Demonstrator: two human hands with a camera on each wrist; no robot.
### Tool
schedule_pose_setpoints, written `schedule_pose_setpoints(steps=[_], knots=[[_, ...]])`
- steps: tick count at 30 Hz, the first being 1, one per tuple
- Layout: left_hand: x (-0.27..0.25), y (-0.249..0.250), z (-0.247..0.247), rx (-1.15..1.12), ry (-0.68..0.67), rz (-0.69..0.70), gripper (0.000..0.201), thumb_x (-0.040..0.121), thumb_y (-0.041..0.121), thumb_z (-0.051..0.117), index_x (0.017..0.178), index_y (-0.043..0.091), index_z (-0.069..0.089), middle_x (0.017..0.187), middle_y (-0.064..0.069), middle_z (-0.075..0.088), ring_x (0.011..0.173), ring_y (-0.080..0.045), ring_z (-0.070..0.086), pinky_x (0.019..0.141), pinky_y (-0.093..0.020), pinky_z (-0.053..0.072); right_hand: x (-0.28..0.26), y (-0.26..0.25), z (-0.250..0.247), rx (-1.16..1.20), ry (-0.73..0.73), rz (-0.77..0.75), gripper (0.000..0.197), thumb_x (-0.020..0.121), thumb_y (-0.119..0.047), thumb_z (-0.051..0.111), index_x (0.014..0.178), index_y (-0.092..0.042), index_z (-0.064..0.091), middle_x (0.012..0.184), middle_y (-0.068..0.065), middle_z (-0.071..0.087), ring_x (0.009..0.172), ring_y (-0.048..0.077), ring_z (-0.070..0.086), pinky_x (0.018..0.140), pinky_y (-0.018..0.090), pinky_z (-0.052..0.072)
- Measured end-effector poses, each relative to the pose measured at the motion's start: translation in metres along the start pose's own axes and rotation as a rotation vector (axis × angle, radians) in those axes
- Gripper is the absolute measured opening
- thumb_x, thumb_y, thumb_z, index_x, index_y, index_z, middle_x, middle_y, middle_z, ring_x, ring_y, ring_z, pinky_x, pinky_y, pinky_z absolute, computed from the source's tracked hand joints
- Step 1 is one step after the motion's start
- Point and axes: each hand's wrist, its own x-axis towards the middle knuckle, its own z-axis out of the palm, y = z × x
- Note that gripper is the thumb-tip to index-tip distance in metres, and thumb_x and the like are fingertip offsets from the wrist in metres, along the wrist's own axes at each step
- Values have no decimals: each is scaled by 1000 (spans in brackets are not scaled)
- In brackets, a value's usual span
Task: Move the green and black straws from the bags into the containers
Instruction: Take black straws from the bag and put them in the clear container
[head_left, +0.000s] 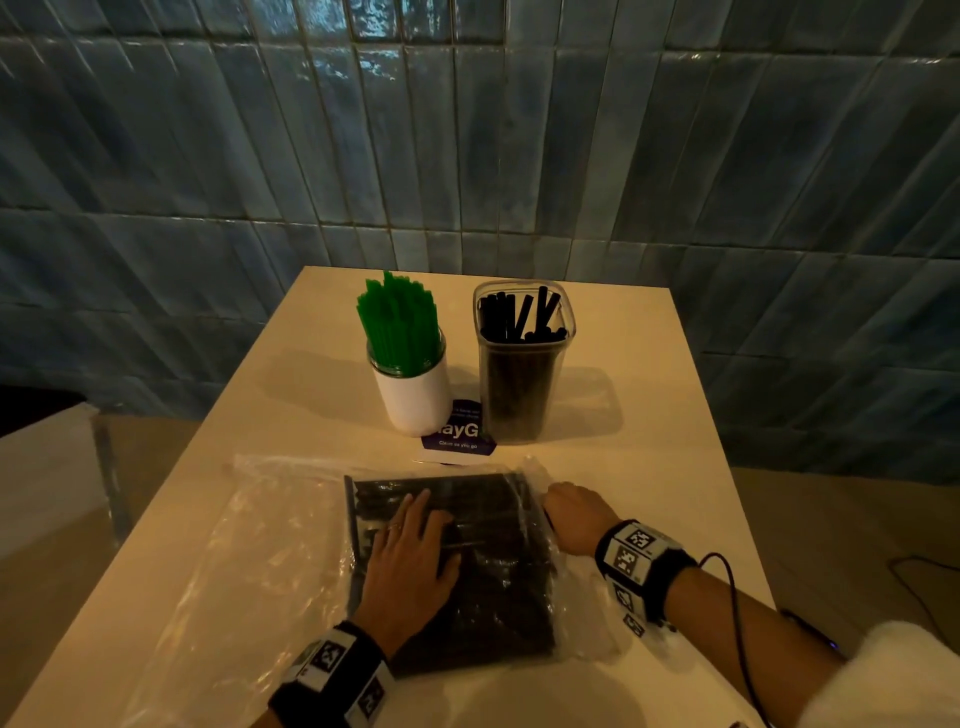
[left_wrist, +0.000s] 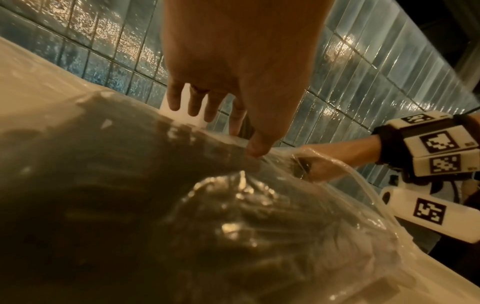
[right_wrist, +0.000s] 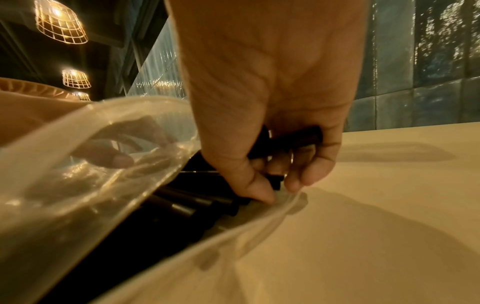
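Note:
A clear plastic bag (head_left: 488, 582) full of black straws (head_left: 467, 499) lies flat on the near part of the table. My left hand (head_left: 410, 551) rests flat on top of it, fingers straight (left_wrist: 197, 102). My right hand (head_left: 571, 512) reaches into the bag's open right end, where its fingers curl round a few black straws (right_wrist: 262, 166). Further back stand a white cup (head_left: 415, 395) holding green straws (head_left: 397, 322) and a clear square container (head_left: 522, 364) holding black straws (head_left: 519, 317).
An empty clear bag (head_left: 270, 519) lies flat to the left of the full one. A purple and white card (head_left: 457, 441) sits under the two containers. The cream table (head_left: 649, 415) ends against a blue tiled wall (head_left: 467, 130).

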Motion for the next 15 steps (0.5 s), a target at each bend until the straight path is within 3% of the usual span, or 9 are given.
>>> schedule_pose_setpoints(steps=[3, 6, 10, 15], knots=[[1, -3, 4, -14, -64, -17, 60, 92, 48, 43, 143, 29, 18, 157, -1, -4, 144, -23, -3, 115, -45, 3, -2, 3, 7, 14, 57, -1, 33, 89, -24, 57, 118, -11, 50, 123, 11, 44, 103, 28, 54, 81, 34, 44], [2, 0, 7, -2, -104, -10, 62, 92, 48, 43, 144, 29, 16, 157, -2, -4, 144, -24, 0, 116, -44, 7, -1, 0, 9, -6, 95, -13, 43, 87, -22, 60, 125, -12, 43, 126, 9, 43, 103, 28, 55, 82, 36, 46], [2, 1, 8, 18, -96, -18, 61, 93, 49, 42, 144, 28, 16, 157, -3, -3, 144, -24, 1, 115, -41, 7, 0, 0, 11, -59, 32, -6, 33, 87, -31, 59, 114, -14, 51, 117, 10, 54, 99, 28, 57, 79, 35, 45], [4, -3, 11, 26, -106, -32, 66, 93, 53, 33, 147, 28, 5, 157, -3, -7, 144, -23, -4, 115, -43, 2, -12, 9, 9, -114, 19, 0, 27, 94, -34, 44, 107, -12, 54, 112, 11, 55, 98, 29, 57, 82, 36, 43]])
